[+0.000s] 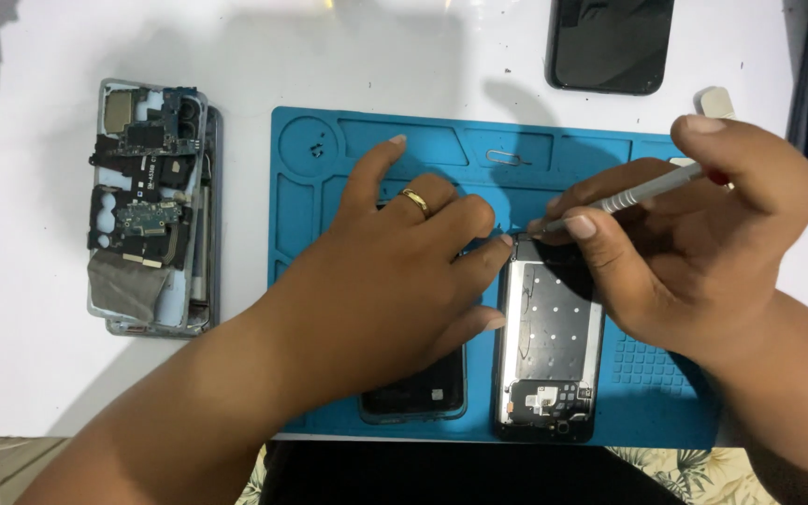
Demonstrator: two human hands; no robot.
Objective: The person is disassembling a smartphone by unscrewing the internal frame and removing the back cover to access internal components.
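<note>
An opened phone [548,351] with its back off lies on the blue repair mat [600,150], showing a metal plate and a small circuit board at its near end. My right hand [694,252] grips a thin silver screwdriver [642,192], with its tip at the phone's far left corner. My left hand [395,281], wearing a gold ring, rests flat on the mat with its fingers against the phone's left edge. Under that hand lies a dark back cover [418,393], mostly hidden.
A second dismantled phone [151,206] with loose circuit parts lies on the white table to the left. A black phone [610,42] lies screen-up beyond the mat. A SIM pin [507,157] and small screws [315,148] sit in the mat's far compartments.
</note>
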